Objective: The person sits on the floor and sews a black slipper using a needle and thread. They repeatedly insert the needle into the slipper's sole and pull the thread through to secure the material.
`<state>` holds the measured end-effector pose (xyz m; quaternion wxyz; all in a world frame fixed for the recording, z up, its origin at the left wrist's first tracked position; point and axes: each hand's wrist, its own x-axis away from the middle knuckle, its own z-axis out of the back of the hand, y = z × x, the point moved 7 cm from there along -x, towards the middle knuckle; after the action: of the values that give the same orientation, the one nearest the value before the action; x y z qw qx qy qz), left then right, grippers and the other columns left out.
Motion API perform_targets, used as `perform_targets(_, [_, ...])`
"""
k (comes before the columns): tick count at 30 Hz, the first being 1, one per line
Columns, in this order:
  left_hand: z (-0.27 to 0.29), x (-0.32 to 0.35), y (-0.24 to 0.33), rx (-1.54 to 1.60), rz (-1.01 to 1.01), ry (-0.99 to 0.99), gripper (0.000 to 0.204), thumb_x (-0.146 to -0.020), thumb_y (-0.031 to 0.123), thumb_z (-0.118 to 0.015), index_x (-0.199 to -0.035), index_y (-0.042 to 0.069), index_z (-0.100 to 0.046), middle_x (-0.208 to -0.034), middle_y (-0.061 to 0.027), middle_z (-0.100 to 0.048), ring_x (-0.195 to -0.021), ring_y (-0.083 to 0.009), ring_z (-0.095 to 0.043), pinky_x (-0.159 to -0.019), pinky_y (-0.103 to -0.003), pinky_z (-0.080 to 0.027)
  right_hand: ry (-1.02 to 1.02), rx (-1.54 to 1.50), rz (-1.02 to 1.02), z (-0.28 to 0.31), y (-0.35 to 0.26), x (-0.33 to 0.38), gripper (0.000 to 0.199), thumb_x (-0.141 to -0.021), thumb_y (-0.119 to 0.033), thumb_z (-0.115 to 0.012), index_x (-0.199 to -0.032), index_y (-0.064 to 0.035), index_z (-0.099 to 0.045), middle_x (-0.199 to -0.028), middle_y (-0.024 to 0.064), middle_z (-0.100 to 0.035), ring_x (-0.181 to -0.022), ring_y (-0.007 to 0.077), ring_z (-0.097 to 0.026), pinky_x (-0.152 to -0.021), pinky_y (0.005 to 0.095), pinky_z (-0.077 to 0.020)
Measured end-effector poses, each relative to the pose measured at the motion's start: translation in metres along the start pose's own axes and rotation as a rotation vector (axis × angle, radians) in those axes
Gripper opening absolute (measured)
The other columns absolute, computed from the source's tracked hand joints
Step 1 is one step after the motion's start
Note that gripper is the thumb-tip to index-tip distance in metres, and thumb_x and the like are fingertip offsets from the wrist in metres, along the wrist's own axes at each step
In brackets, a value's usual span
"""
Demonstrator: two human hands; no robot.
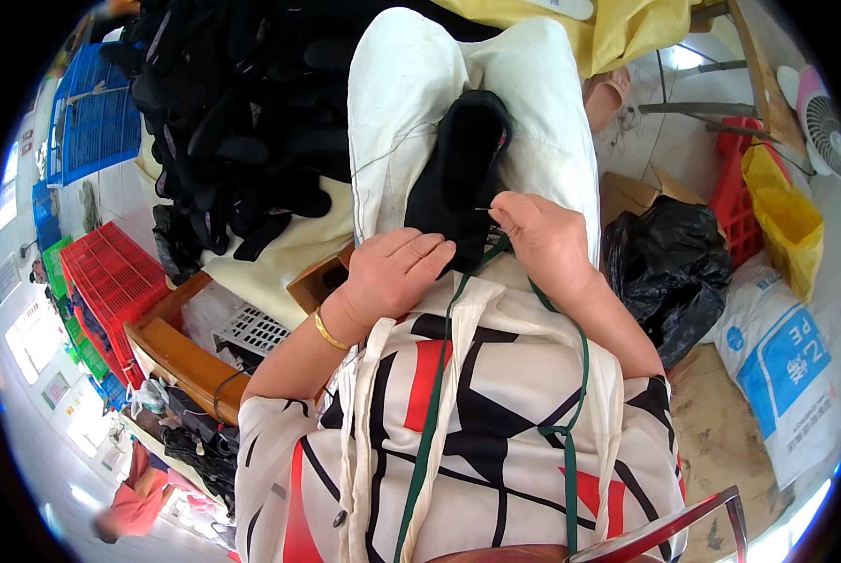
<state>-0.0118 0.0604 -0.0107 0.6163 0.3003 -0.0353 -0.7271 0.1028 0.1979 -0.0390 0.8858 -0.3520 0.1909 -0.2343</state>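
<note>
My lap carries everything here, and there is little free room around it: a wooden bench edge (172, 352) and a red crate (111, 277) crowd my left side, a black plastic bag (669, 263) and a white sack (781, 366) press in on my right, and only a strip of bare floor shows past my right elbow. The black shoe piece (458, 169) lies along the gap between my knees on my white trousers (397, 103), its near end at the edge of my lap and its rounded far end pointing away from me; it is dull, dark and soft-looking, with a rim around a hollow middle. My left hand (392, 272) lies curled and relaxed, its fingers resting on the near left edge of the piece, pressing it down rather than gripping it. My right hand (542, 235) is closed in a pinch on a thin needle (484, 209) at the near right edge. Beyond my knees a heap of black soles (242, 122) fills the far left, a yellow bag (617, 33) the far side.
</note>
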Motion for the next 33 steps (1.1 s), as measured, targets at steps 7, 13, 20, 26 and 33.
perform_targets(7, [0.006, 0.003, 0.005, -0.101, -0.016, 0.041, 0.025, -0.073, 0.01, -0.07, -0.098, 0.007, -0.073, -0.096, -0.0079, -0.073, -0.081, -0.0227, -0.069, -0.062, -0.03, -0.055, -0.359, -0.238, -0.222, -0.021, -0.006, 0.006, 0.007, -0.093, -0.013, -0.065, -0.097, -0.0066, -0.063, -0.072, 0.0136, -0.064, -0.062, 0.0325, -0.064, -0.059, 0.0373, -0.0516])
perform_targets(13, [0.006, 0.005, 0.004, -0.097, 0.013, 0.059, 0.024, -0.074, 0.009, -0.069, -0.098, 0.007, -0.073, -0.096, -0.0077, -0.073, -0.089, -0.0231, -0.072, -0.064, -0.03, -0.057, -0.391, -0.298, -0.163, -0.021, -0.011, 0.003, 0.009, -0.092, -0.011, -0.062, -0.099, -0.0054, -0.065, -0.076, 0.0149, -0.066, -0.067, 0.033, -0.066, -0.061, 0.038, -0.0524])
perform_targets(20, [0.006, 0.005, 0.003, -0.083, 0.016, 0.061, 0.022, -0.076, 0.008, -0.069, -0.097, 0.007, -0.073, -0.096, -0.0085, -0.073, -0.09, -0.0239, -0.072, -0.064, -0.029, -0.057, -0.36, -0.331, -0.129, -0.021, -0.013, 0.004, 0.014, -0.09, -0.011, -0.061, -0.102, -0.0062, -0.067, -0.079, 0.0165, -0.068, -0.07, 0.0361, -0.066, -0.063, 0.0421, -0.054])
perform_targets(26, [0.006, 0.005, 0.003, -0.081, 0.017, 0.05, 0.021, -0.076, 0.007, -0.069, -0.097, 0.006, -0.073, -0.096, -0.0083, -0.073, -0.09, -0.0237, -0.072, -0.063, -0.029, -0.057, -0.387, -0.321, -0.144, -0.022, -0.012, 0.006, 0.017, -0.089, -0.011, -0.061, -0.104, -0.0057, -0.067, -0.081, 0.0165, -0.069, -0.071, 0.036, -0.066, -0.064, 0.0423, -0.0543])
perform_targets(33, [0.005, 0.004, 0.004, -0.078, 0.03, 0.047, 0.02, -0.075, 0.005, -0.071, -0.095, 0.006, -0.072, -0.095, -0.0086, -0.073, -0.087, -0.0238, -0.073, -0.063, -0.03, -0.058, -0.441, -0.336, -0.172, -0.026, -0.012, 0.003, 0.019, -0.092, -0.007, -0.061, -0.11, -0.0035, -0.068, -0.087, 0.0152, -0.07, -0.07, 0.0295, -0.068, -0.065, 0.0327, -0.0544])
